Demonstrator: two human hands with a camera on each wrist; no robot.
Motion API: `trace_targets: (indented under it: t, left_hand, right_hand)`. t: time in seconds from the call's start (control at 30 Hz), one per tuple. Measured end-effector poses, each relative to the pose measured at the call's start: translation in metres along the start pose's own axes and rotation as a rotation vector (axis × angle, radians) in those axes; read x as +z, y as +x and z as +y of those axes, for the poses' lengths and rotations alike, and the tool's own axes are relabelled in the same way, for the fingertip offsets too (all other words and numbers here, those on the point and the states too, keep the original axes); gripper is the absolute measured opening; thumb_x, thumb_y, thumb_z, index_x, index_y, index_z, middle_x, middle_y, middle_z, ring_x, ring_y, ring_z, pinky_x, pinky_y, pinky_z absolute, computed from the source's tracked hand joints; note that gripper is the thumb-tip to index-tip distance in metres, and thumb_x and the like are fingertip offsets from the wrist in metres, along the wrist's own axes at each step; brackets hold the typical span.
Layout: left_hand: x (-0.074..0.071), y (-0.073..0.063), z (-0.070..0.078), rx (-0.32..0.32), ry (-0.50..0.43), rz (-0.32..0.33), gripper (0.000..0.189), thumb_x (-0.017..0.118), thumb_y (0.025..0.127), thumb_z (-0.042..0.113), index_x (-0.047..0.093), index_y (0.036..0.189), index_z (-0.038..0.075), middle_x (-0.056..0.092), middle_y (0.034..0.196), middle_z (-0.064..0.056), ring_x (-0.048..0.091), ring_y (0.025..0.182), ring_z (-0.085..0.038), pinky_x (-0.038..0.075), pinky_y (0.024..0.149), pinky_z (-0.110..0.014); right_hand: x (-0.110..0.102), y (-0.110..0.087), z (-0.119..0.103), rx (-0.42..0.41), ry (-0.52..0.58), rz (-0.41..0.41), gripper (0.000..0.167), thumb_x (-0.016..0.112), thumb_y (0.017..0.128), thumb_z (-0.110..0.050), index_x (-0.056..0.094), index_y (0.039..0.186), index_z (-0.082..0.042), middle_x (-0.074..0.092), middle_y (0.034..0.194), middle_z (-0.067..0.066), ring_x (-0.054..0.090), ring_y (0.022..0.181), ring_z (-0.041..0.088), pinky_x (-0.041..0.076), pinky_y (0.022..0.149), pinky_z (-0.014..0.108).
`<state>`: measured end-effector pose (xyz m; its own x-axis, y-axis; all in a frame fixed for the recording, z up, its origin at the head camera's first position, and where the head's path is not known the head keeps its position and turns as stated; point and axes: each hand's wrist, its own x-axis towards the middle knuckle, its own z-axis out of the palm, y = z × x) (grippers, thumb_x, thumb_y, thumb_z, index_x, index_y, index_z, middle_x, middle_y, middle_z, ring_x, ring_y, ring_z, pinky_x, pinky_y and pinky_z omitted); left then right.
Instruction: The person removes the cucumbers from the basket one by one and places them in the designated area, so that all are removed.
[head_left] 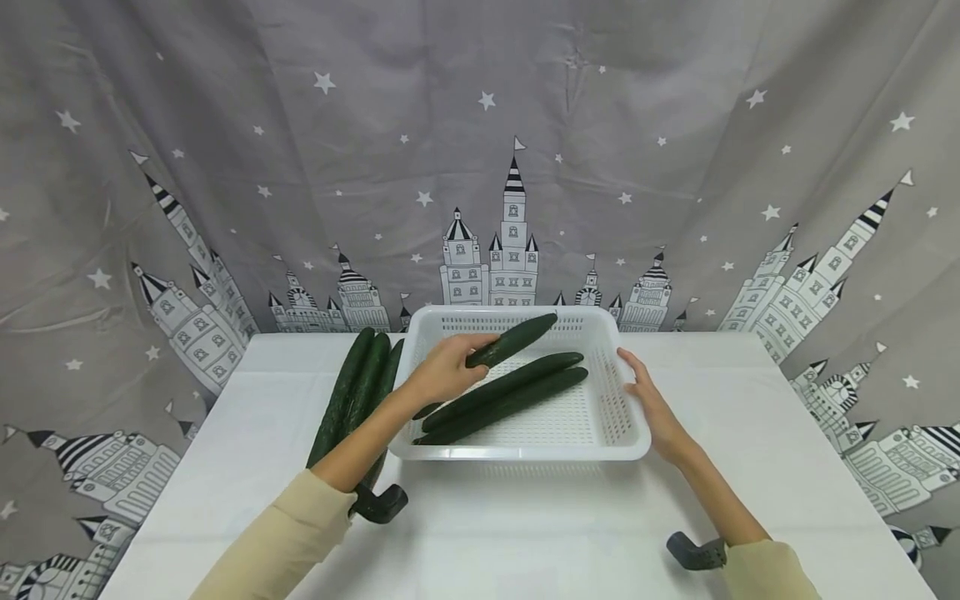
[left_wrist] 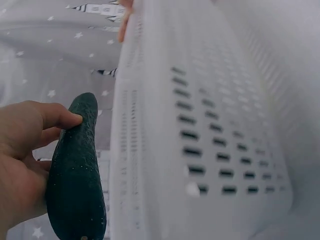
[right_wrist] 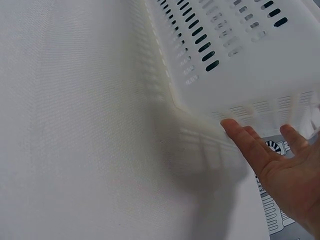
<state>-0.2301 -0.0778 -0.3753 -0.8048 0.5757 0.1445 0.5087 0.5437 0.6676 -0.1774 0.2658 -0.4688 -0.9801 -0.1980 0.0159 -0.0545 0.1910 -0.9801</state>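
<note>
My left hand (head_left: 450, 369) grips a dark green cucumber (head_left: 521, 335) over the white plastic basket (head_left: 525, 452). In the left wrist view, the fingers and thumb close around this cucumber (left_wrist: 77, 170), beside the basket's slotted wall (left_wrist: 160, 150). Two more cucumbers (head_left: 510, 406) lie side by side inside the basket, slanting up to the right. My right hand (head_left: 660, 417) rests against the basket's right side with extended fingers. From the right wrist, the fingers (right_wrist: 245, 142) show against the lower outside of the basket wall (right_wrist: 240, 85).
Left of the basket, several cucumbers (head_left: 347, 400) lie together on the white table (head_left: 540, 533), partly hidden by the left forearm. A grey curtain (head_left: 480, 167) with castles and stars hangs behind the table. Black curved pieces (head_left: 380, 504) stick out at both wrists.
</note>
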Motion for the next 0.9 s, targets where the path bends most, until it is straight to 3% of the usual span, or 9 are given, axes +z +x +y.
trace_targets:
  t: [0.1,0.17,0.27,0.43,0.6,0.73,0.8,0.9]
  left_hand:
    - [-0.013,-0.007,0.001,-0.039,-0.024,0.029,0.053,0.062,0.092,0.002,0.051,0.144,-0.002,0.064,0.124,-0.020,0.058,0.064,-0.021,0.044,0.063,-0.033]
    - [-0.020,-0.012,-0.001,-0.069,-0.027,0.051,0.053,0.062,0.093,0.004,0.050,0.145,0.000,0.060,0.132,-0.022,0.066,0.088,-0.031,0.048,0.071,-0.038]
    - [-0.029,-0.020,-0.006,-0.116,-0.035,0.088,0.054,0.063,0.094,0.005,0.049,0.146,0.003,0.056,0.135,-0.026,0.056,0.121,-0.044,0.051,0.083,-0.048]
    - [-0.039,-0.036,-0.020,-0.185,-0.066,0.150,0.056,0.063,0.093,0.003,0.048,0.147,0.005,0.055,0.134,-0.030,0.052,0.123,-0.050,0.051,0.087,-0.056]
    - [-0.049,-0.051,-0.036,-0.257,-0.094,0.177,0.056,0.062,0.095,0.005,0.046,0.148,0.004,0.055,0.133,-0.030,0.057,0.115,-0.044,0.049,0.086,-0.052]
    - [-0.056,-0.063,-0.047,-0.332,-0.126,0.179,0.057,0.060,0.097,0.007,0.041,0.151,0.003,0.050,0.138,-0.031,0.052,0.120,-0.046,0.046,0.094,-0.056]
    - [-0.062,-0.069,-0.052,-0.368,-0.143,0.186,0.058,0.059,0.098,0.008,0.039,0.152,0.003,0.047,0.141,-0.031,0.045,0.130,-0.049,0.040,0.101,-0.061]
    - [-0.071,-0.077,-0.059,-0.402,-0.165,0.207,0.059,0.058,0.099,0.007,0.035,0.153,0.002,0.043,0.144,-0.032,0.042,0.132,-0.049,0.039,0.102,-0.063]
  right_hand:
    - [0.000,0.000,0.000,0.003,-0.002,0.000,0.060,0.023,0.104,-0.022,0.002,0.161,-0.018,-0.002,0.164,0.020,0.020,0.142,0.053,0.037,0.102,0.062]
    - [0.000,0.000,-0.001,0.007,0.000,-0.001,0.061,0.023,0.104,-0.022,0.002,0.161,-0.018,-0.001,0.164,0.020,0.020,0.142,0.053,0.037,0.102,0.062]
    - [0.000,0.000,-0.002,0.009,0.007,-0.004,0.061,0.024,0.104,-0.021,0.002,0.161,-0.019,-0.002,0.164,0.020,0.020,0.142,0.053,0.036,0.103,0.062]
    - [-0.001,0.002,-0.001,0.008,0.006,-0.011,0.061,0.025,0.104,-0.022,0.003,0.161,-0.020,-0.001,0.164,0.020,0.024,0.141,0.053,0.039,0.101,0.062]
    - [-0.001,0.003,0.000,0.000,0.006,-0.011,0.061,0.025,0.104,-0.021,0.002,0.161,-0.020,0.001,0.164,0.021,0.027,0.139,0.055,0.043,0.098,0.060]
    - [-0.002,0.003,0.002,-0.004,-0.008,-0.008,0.061,0.024,0.104,-0.022,0.003,0.161,-0.019,0.001,0.164,0.021,0.028,0.138,0.055,0.044,0.097,0.060]
    - [-0.002,0.003,0.003,-0.003,-0.014,-0.007,0.061,0.024,0.104,-0.023,0.003,0.160,-0.018,0.001,0.164,0.022,0.028,0.138,0.055,0.044,0.097,0.059]
    - [-0.002,0.003,0.003,-0.005,-0.012,-0.005,0.061,0.025,0.103,-0.023,0.003,0.160,-0.017,0.002,0.163,0.023,0.028,0.137,0.056,0.044,0.097,0.060]
